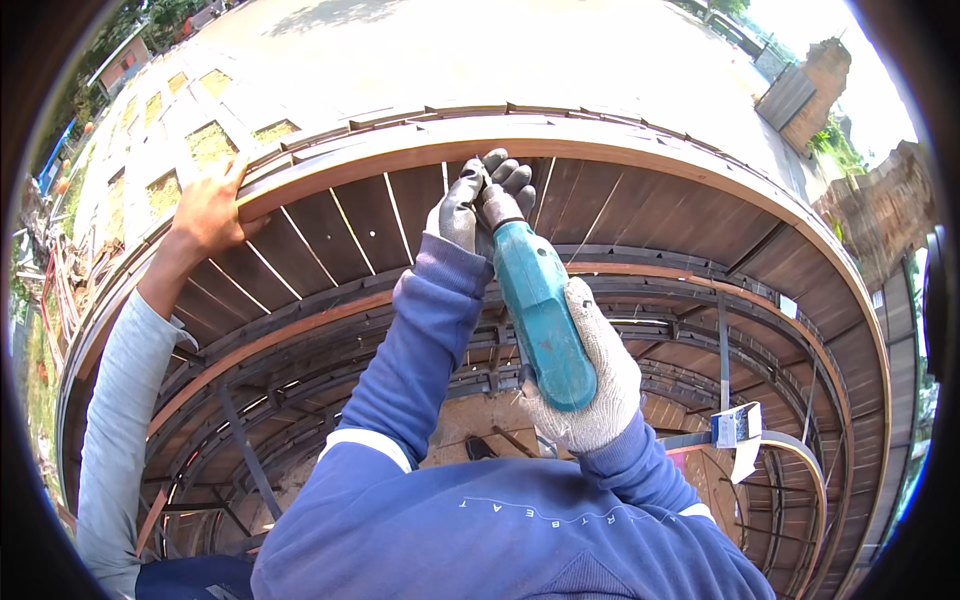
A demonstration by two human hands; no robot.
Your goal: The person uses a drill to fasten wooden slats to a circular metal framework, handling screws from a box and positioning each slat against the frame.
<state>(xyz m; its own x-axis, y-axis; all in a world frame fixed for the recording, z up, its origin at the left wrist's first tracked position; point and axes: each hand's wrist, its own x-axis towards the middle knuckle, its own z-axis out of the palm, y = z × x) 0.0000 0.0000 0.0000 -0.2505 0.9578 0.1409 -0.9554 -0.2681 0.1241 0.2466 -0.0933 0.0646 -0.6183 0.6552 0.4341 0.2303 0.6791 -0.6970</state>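
here in the middle of the frame, i have the teal power tool (545, 320) angled nose-up toward the inner face of the curved wooden rim (620, 150). my right hand (595, 385), in a pale knit glove, is wrapped firmly around its body. up at the nose, my grey-gloved left hand (458, 212) is half curled, and i can't tell whether it pinches anything, or whether the hidden tip meets wood. to do this well, i'd say: line the nose up squarely, press evenly from the right, and steady the front with the left fingertips off the working end. another person's hand (208, 210) grips that rim at upper left, so a jolt could reach it; smooth pressure looks wise.

now the looks: a teal casing, scuffed and dusty, rounded at the rear, narrowing to a dark nose. the rim sweeps across the upper frame, pale and sunlit on top, reddish-brown inside, with dark slats (418, 200) below and bright slits between them.
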